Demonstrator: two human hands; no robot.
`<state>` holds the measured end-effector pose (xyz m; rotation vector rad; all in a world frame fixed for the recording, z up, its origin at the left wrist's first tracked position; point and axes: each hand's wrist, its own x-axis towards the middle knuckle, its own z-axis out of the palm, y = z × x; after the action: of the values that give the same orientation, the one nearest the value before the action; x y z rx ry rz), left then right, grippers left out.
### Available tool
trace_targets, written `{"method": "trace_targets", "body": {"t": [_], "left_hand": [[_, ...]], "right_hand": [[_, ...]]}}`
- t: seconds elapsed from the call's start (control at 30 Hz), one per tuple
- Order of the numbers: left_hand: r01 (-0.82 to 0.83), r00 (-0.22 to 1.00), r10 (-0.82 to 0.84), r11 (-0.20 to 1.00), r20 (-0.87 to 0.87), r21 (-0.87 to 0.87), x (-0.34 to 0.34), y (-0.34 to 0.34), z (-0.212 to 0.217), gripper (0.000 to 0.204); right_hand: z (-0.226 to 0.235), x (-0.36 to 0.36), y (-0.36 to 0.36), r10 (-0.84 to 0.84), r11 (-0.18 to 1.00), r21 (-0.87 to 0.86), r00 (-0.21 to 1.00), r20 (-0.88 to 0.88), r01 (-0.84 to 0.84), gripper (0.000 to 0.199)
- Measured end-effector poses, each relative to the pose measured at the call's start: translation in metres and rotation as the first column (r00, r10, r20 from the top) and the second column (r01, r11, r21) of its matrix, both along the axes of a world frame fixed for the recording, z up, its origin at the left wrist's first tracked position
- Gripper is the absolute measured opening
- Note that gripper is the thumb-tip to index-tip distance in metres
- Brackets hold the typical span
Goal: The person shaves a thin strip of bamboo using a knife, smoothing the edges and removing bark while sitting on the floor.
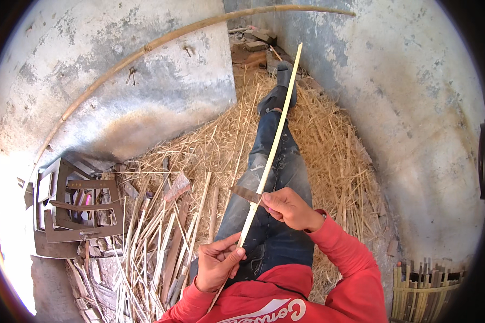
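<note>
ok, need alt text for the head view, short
A seated person's left hand grips a long pale bamboo strip near its lower end while the right hand presses a knife blade against it, above an outstretched leg in jeans. Straw shavings cover the floor; split strips lie to the left.

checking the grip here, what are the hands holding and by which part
The left hand grips the long bamboo strip near its lower end. The right hand holds a flat blade against the strip, by its handle end.

Bamboo strip (272, 145) lying along outstretched leg (275, 161), straw (334, 140) beneath, split bamboo pile (145, 242) left, woven frame (420, 288) right
</note>
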<state>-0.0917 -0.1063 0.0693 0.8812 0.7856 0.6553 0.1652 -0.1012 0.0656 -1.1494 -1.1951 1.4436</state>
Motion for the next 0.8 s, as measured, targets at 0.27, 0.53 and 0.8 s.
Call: {"method": "trace_targets", "body": {"t": [0.27,0.53,0.8], "left_hand": [[-0.177,0.982,0.182,0.979,-0.045,0.101,-0.007,0.034,-0.013,0.037],[-0.151,0.957,0.212,0.947,-0.198,0.285,0.004,0.036,0.010,0.033],[-0.096,0.969,0.153,0.957,-0.195,0.275,0.019,0.035,0.001,0.031]], "right_hand": [[0.003,0.006,-0.005,0.200,0.964,-0.109,0.929,-0.312,-0.244,0.052],[0.029,-0.005,0.011,-0.352,0.912,0.231,0.936,0.023,0.337,0.025],[0.015,-0.013,0.028,-0.459,0.871,0.283,0.872,0.172,0.402,0.027]]}}
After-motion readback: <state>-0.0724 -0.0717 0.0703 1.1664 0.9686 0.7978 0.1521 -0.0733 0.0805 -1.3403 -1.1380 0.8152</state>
